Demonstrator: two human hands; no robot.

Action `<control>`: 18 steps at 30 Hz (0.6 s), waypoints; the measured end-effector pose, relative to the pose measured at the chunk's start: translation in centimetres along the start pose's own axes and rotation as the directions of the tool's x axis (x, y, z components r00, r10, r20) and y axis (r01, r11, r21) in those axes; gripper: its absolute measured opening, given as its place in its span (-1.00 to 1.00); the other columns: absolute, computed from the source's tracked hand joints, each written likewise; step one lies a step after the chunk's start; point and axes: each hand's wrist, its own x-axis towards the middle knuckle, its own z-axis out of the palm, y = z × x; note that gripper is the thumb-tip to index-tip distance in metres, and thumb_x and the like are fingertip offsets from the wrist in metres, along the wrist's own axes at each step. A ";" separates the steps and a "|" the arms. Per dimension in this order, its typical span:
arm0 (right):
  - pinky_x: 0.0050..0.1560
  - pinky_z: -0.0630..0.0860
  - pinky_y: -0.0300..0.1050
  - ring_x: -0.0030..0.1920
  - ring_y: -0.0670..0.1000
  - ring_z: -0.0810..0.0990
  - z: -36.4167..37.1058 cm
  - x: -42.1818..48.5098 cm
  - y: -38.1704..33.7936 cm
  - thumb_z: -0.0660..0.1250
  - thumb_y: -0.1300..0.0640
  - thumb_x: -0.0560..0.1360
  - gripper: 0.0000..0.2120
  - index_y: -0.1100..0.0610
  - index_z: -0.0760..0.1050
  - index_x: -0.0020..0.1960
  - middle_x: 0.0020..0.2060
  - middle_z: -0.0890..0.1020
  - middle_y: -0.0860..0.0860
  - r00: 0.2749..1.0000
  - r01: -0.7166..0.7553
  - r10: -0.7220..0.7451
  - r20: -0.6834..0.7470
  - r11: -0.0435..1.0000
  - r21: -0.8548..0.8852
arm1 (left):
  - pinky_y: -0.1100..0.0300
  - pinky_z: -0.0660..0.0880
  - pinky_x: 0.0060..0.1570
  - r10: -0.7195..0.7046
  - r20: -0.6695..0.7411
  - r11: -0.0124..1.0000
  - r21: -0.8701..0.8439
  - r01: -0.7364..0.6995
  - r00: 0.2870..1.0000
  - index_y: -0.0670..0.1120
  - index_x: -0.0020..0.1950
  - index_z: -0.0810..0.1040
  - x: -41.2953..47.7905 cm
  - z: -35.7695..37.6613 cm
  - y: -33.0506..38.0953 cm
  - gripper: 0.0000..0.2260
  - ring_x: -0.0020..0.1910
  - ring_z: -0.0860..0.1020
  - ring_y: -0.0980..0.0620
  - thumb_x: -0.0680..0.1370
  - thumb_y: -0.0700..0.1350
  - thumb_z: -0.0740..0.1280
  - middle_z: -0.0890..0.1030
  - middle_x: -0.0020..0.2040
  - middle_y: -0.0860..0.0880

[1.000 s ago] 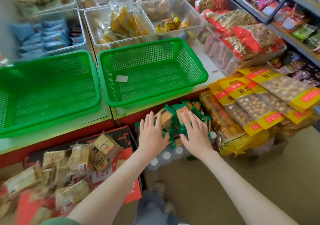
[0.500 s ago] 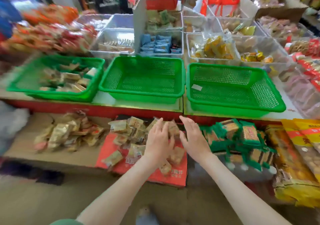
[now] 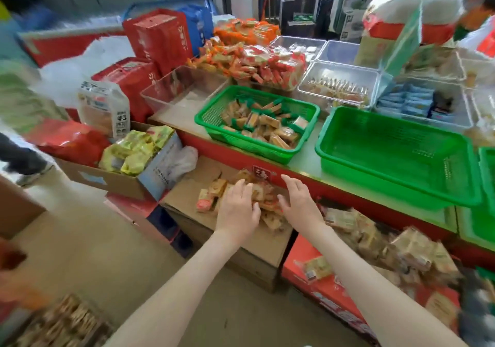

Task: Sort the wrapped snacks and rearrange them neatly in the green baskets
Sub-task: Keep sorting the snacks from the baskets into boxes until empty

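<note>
A small pile of wrapped snacks (image 3: 263, 192) in tan and orange-pink packets lies on a cardboard box (image 3: 192, 186) below the red counter edge. My left hand (image 3: 237, 211) rests palm down on the pile's left side, fingers spread. My right hand (image 3: 300, 205) hovers at the pile's right side, fingers apart and curved toward it. On the counter above, one green basket (image 3: 211, 117) holds several tan and green wrapped snacks. To its right stands a green basket (image 3: 396, 159) with nothing in it. A third green basket (image 3: 487, 164) is cut off by the right edge.
More wrapped snacks (image 3: 375, 237) lie on a red box at lower right. A carton of yellow packets (image 3: 134, 148) sits to the left, with red bags and boxes behind. Clear bins (image 3: 337, 87) of snacks line the back of the counter. A person's leg (image 3: 21, 159) shows at far left.
My view and both hands have swung left along the counter, from the green-wrapped pile past a tan pile to this pile on the cardboard box. The basket with snacks has come into view.
</note>
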 end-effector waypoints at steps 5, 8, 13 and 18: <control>0.33 0.33 -0.02 0.36 0.12 0.32 2.7 6.1 -1.2 0.21 0.13 0.60 -0.48 0.16 0.16 0.52 0.37 0.37 0.11 0.998 -0.039 0.040 0.044 0.999 -0.027 | -0.02 0.29 0.36 0.022 0.028 0.998 0.054 -0.023 0.999 -0.23 0.45 0.34 4.5 -1.5 -6.4 -0.52 0.40 0.33 -0.21 0.57 -0.09 0.28 0.33 0.44 -0.25; 0.36 0.32 0.01 0.39 0.12 0.29 3.9 10.9 -0.5 0.17 0.11 0.62 -0.49 0.13 0.15 0.53 0.38 0.36 0.11 0.995 -0.064 0.067 0.075 0.997 -0.036 | 0.04 0.19 0.42 0.016 0.049 0.998 0.065 -0.019 0.999 -0.17 0.52 0.22 8.1 -1.0 -9.6 -0.48 0.47 0.22 -0.15 0.60 -0.03 0.22 0.23 0.51 -0.20; 0.29 0.35 0.06 0.33 0.19 0.33 5.3 20.5 2.7 0.19 0.17 0.61 -0.53 0.18 0.23 0.50 0.34 0.42 0.17 0.989 -0.145 0.145 0.001 0.986 -0.077 | 0.09 0.13 0.46 0.020 0.119 0.996 0.080 -0.029 0.993 -0.13 0.55 0.15 14.9 0.3 -14.5 -0.47 0.50 0.16 -0.08 0.62 -0.02 0.18 0.17 0.53 -0.15; 0.20 0.39 0.07 0.29 0.21 0.40 6.0 27.1 6.1 0.19 0.05 0.61 -0.51 0.12 0.22 0.50 0.36 0.43 0.16 0.931 -0.304 0.345 0.119 0.914 -0.269 | 0.02 0.22 0.42 0.109 0.163 0.990 0.076 -0.123 0.981 -0.20 0.49 0.30 21.6 2.0 -16.8 -0.48 0.45 0.28 -0.14 0.56 -0.08 0.30 0.31 0.47 -0.21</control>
